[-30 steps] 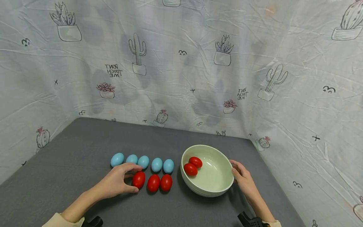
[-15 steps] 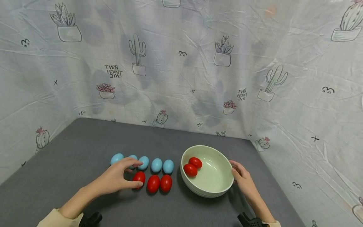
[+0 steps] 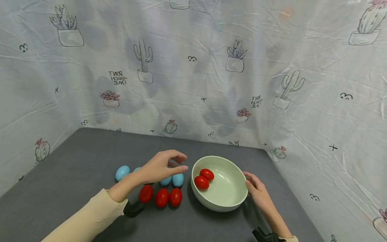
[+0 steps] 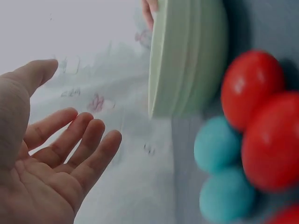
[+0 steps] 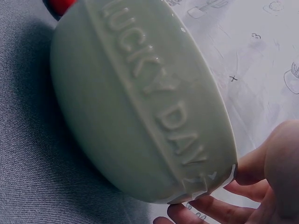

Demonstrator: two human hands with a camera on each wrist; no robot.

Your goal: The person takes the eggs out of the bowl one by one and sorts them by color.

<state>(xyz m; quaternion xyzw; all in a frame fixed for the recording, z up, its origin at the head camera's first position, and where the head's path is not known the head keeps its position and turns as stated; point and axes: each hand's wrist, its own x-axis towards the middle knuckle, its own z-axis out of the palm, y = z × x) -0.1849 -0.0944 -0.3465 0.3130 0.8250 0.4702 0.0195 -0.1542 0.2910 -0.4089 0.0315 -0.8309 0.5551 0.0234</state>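
My left hand hangs above the blue eggs with its fingers apart and loosely bent. In the left wrist view, nothing lies in that palm. A pale green bowl stands just to its right, holding two red eggs. My right hand grips the bowl's right side, thumb at the rim and fingers below it on the outer wall. Raised "LUCKY DAY" lettering marks the bowl's wall in the right wrist view. Three red eggs lie in a row under the left forearm and hand.
Another blue egg lies at the row's left end; the left arm partly hides the blue eggs beside it. The dark grey table ends at a pale curtain printed with cacti, which also runs along both sides.
My left hand has let go of the leftmost red egg, which stays on the table, and has risen and moved right toward the bowl. My right hand keeps its place on the bowl.
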